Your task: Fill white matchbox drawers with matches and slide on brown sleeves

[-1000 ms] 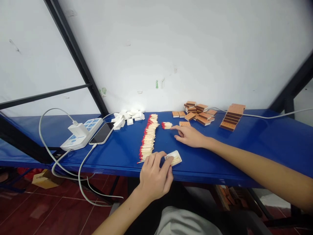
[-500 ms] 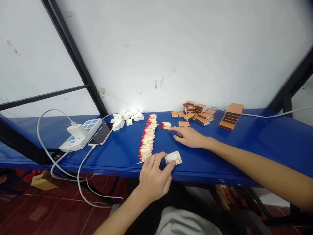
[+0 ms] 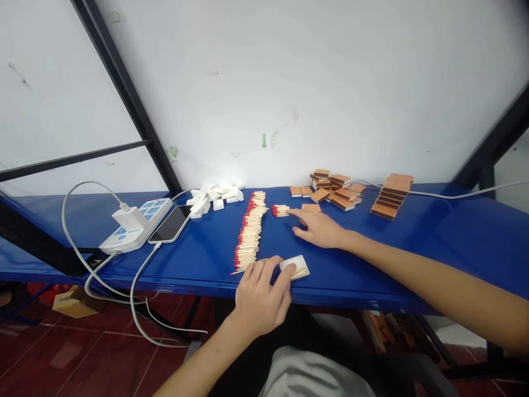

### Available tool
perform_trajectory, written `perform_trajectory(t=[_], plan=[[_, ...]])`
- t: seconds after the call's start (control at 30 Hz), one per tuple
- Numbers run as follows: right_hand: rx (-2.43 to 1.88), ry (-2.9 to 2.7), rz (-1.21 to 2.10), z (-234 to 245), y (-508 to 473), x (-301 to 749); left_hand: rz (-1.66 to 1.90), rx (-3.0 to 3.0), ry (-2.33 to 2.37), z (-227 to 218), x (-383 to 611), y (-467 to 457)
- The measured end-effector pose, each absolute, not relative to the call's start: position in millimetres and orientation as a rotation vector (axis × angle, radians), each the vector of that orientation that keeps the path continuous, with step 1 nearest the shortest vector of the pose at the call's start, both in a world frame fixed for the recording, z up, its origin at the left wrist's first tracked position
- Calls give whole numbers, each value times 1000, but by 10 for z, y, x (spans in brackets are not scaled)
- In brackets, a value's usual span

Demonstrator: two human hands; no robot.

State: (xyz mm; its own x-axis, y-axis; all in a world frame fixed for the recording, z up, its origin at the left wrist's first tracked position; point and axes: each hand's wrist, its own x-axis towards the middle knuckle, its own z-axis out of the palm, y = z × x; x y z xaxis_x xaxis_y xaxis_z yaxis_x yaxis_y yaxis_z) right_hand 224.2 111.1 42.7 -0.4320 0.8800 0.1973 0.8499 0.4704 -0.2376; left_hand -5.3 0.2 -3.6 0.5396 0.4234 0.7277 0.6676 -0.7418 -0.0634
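My left hand (image 3: 263,295) is at the table's front edge, its thumb inside a small white matchbox tray (image 3: 301,261) and its index finger at the tray's left side. A few matches lie in the tray, partly hidden by the thumb. My right hand (image 3: 318,229) reaches farther back with the index finger stretched out and the thumb apart. That fingertip touches the bare ends of a small bunch of matches (image 3: 281,210), whose red heads point left. Between the hands and the left side runs a long row of red-headed matches (image 3: 250,231).
White trays (image 3: 215,197) are heaped at the back. Orange-brown matchboxes (image 3: 336,190) form a pile at back right, with a leaning stack of sleeves (image 3: 392,196) beyond. A phone (image 3: 171,225) and a power strip (image 3: 136,229) with cables lie left on the blue table (image 3: 446,237).
My right index finger has moved slightly up and forward onto the small bunch of matches. The tray under my left thumb has tilted flatter and shifted slightly right.
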Motion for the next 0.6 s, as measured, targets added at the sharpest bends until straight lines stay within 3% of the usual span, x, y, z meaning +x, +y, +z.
perform_trajectory(t=[0.6], plan=[[-1559, -2516, 9, 428, 1184, 2177, -1008, -2431, -871, -59, -48, 26]])
